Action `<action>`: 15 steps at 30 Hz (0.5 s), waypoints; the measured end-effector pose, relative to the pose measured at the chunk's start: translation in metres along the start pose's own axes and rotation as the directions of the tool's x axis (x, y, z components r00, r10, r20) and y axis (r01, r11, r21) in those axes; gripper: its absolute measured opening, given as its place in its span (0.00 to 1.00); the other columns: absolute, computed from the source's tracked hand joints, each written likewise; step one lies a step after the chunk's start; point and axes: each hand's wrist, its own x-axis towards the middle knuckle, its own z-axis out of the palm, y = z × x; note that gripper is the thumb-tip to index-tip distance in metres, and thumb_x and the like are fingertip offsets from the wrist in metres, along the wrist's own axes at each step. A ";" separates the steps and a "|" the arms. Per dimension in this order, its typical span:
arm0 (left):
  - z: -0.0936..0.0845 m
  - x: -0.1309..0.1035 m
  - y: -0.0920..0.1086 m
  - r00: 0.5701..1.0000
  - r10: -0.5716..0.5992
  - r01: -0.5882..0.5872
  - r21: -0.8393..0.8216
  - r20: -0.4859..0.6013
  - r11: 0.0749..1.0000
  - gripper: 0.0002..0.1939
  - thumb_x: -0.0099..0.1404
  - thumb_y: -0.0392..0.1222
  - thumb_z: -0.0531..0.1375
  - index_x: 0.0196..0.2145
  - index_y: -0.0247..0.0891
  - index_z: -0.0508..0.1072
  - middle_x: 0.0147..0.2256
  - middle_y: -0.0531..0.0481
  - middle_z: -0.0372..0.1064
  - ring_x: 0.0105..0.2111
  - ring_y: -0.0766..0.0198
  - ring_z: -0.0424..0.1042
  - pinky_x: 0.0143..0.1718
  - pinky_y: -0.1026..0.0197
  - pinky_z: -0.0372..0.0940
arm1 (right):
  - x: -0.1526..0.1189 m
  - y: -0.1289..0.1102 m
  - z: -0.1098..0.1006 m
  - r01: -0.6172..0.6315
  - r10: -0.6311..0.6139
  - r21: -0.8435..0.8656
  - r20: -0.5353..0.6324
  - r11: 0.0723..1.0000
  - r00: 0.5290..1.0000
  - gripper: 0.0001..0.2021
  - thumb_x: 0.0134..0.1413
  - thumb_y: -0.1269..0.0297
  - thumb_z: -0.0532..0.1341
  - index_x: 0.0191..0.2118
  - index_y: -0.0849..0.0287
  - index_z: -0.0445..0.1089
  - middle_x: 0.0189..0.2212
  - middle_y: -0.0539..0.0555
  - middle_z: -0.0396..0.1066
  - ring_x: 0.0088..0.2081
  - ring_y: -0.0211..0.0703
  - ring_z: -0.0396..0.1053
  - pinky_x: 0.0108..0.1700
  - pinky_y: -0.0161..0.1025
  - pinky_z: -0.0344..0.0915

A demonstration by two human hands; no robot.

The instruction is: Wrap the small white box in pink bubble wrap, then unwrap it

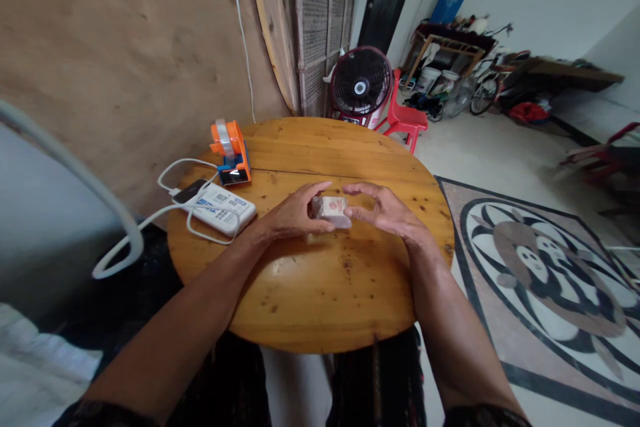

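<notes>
White packet (334, 205): loosely cupped by left fingers (306, 193); grip cannot be told
Right fingers (369, 189): held wide, thumb at packet's edge
Print: blurred, unreadable

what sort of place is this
Probably a room in a home, partly used for storage: a round wooden table, an electric fan beside a red plastic chair, and a bicycle by the cluttered far wall.

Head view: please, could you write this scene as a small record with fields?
Surface: round wooden table
Between hands: small pale block with red print
Left hand: fingers curved around block's left end; grip unclear
Right hand: fingers open, thumb at block's right end
Table's left side: tape dispenser, white box
Behind table: fan, red chair
</notes>
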 end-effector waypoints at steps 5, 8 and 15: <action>-0.002 0.000 0.004 1.000 -0.010 0.010 0.013 0.007 1.000 0.43 0.52 0.54 0.67 0.62 0.36 0.61 0.60 0.39 0.62 0.58 0.47 0.64 0.60 0.46 0.58 | 0.004 -0.012 0.001 0.149 -0.147 0.017 -0.074 0.989 0.986 0.11 0.54 0.57 0.66 0.42 0.53 0.75 0.42 0.53 0.76 0.44 0.47 0.73 0.51 0.46 0.66; -0.002 0.001 0.006 1.000 -0.008 0.008 0.002 0.007 1.000 0.42 0.52 0.54 0.66 0.61 0.35 0.63 0.59 0.38 0.64 0.57 0.47 0.65 0.59 0.47 0.60 | 0.007 -0.012 0.005 0.204 -0.202 0.024 -0.069 0.979 0.977 0.10 0.55 0.56 0.65 0.41 0.52 0.76 0.42 0.53 0.76 0.44 0.45 0.73 0.50 0.44 0.67; 0.001 0.001 0.003 1.000 -0.031 0.031 0.018 -0.003 0.999 0.42 0.53 0.54 0.66 0.62 0.37 0.62 0.59 0.38 0.63 0.58 0.47 0.65 0.59 0.44 0.59 | 0.012 -0.005 0.018 0.261 -0.260 0.000 -0.106 0.965 0.960 0.09 0.56 0.58 0.65 0.42 0.52 0.75 0.42 0.53 0.75 0.44 0.45 0.73 0.49 0.44 0.67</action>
